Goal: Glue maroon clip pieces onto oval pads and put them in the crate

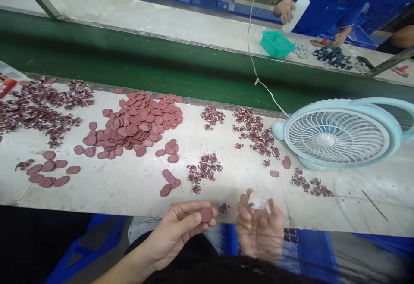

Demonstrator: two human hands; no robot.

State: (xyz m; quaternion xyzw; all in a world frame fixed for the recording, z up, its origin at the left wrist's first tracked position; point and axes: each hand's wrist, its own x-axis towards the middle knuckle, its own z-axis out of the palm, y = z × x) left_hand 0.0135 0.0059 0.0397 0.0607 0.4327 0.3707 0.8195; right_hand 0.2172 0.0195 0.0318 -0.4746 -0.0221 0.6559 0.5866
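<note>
My left hand (179, 228) is at the near edge of the white table (129, 189) and pinches a maroon oval disc (206, 214) between thumb and fingertips. Beside it, my right hand (258, 230) is blurred and holds a small clear whitish piece (258, 201) at its fingertips. A tiny patterned piece (224, 207) lies on the table edge between the two hands. A large pile of maroon discs (139, 124) sits at the table's far middle, with small clusters (170, 182) closer to me.
Heaps of small patterned pieces (39, 107) lie far left and mid-right (255, 133). A light blue desk fan (339, 133) stands at right, its white cord running over the green conveyor (129, 60). Across it, another person holds a white bottle (296, 12) near a teal basket (276, 42).
</note>
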